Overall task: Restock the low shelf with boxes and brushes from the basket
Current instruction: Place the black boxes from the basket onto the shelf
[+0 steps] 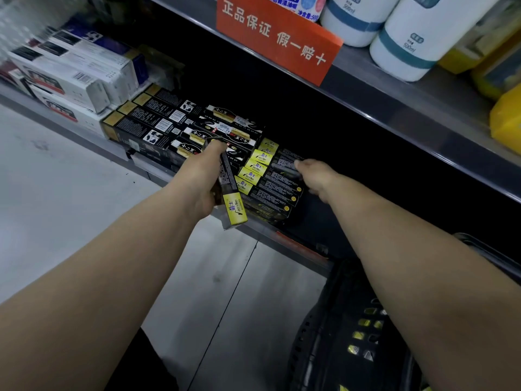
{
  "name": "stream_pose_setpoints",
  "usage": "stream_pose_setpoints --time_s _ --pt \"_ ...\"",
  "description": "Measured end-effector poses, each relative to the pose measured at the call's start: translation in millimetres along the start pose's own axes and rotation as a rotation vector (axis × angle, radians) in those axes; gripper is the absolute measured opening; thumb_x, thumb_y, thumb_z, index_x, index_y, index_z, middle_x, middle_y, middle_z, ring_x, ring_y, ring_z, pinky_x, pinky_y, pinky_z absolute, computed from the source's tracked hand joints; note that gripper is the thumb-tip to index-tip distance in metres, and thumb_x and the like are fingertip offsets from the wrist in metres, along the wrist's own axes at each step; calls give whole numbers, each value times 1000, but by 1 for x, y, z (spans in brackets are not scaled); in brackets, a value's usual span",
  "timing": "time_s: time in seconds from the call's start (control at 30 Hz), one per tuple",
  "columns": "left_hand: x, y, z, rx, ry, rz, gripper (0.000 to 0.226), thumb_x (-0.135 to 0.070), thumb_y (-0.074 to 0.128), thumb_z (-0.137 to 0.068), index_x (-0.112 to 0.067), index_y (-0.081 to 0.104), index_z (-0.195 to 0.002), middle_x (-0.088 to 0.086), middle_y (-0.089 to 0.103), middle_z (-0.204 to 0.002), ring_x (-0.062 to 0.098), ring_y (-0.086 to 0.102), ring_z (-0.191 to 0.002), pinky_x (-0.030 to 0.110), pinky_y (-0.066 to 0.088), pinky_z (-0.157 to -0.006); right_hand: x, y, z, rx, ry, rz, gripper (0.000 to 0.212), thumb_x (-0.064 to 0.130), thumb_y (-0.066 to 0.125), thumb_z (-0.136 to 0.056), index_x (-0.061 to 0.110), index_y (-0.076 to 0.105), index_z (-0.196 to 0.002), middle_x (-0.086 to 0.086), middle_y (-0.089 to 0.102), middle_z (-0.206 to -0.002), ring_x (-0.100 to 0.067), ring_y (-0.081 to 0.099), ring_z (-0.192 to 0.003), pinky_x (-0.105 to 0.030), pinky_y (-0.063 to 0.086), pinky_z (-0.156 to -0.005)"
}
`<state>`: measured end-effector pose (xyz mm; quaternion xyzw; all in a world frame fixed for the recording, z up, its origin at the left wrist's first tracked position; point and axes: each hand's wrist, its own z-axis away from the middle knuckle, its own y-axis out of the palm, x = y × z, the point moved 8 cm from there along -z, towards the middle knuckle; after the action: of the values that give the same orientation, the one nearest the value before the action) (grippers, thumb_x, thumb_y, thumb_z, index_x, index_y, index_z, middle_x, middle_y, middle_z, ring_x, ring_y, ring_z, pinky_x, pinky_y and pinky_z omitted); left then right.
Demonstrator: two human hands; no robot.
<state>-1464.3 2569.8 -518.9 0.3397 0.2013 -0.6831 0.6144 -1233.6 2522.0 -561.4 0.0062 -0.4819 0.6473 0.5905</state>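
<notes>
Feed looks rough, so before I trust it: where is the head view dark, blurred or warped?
Head view: shadow swallows the back of the low shelf; white boxes upper left are motion-blurred; the upper shelf edge bows slightly, wide-angle; the box in the left hand reads sharp.

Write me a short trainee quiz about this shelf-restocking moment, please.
1. True or false: the left hand holds a long black cardboard box with a yellow end.
2. Where is the black plastic mesh basket? A) on the upper shelf B) low, at the view's bottom right C) in the left hand
3. Fill in: the right hand touches the row of matching boxes on the low metal shelf, below a card sign coloured ___.
Key: 1 true; 2 B; 3 orange.
</notes>
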Motion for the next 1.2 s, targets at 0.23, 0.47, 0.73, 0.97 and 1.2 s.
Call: stream_pose_setpoints --time_s 0.23,0.47,0.73,0.97,1.2 --pt "4 6 -4 38 6 -53 21 -31 57 -91 -12 54 -83 5 61 -77 21 59 -72 39 52 -81 8 12 4 91 -65 364 41 23 45 -99 16 40 -139 -12 39 -143 -28 42 -128 -33 37 -103" --pt "4 11 -5 88 21 -25 57 -29 66 -86 -6 42 -132 12 62 -113 26 65 -94 45 58 -77 83 46 68 515 -390 41 46 37 69 -82 32 51 -124 13 58 -108 4 55 -102 -16 43 -84" --pt "3 12 -4 119 61 -27 56 -34 66 -85 -9 46 -132 9 64 -114 22 67 -92 35 59 -73 78 52 80 617 -310 4 63 35 61 -88 31 30 -142 -2 60 -118 -11 63 -100 -33 54 -85" --pt "7 28 7 284 37 -290 65 -56 65 -76 -16 50 -125 6 64 -107 19 67 -88 34 57 -78 85 19 63 394 -263 -417 59 22 57 -93 27 26 -143 -7 56 -121 -20 67 -86 -39 58 -77" --pt "-1 19 4 201 160 -331 19 -23 72 -81 -23 61 -97 1 61 -96 16 53 -68 23 47 -54 74 -6 60 302 -352 -2 60 22 75 -78 25 41 -127 -7 46 -134 -14 54 -110 -27 49 -90"
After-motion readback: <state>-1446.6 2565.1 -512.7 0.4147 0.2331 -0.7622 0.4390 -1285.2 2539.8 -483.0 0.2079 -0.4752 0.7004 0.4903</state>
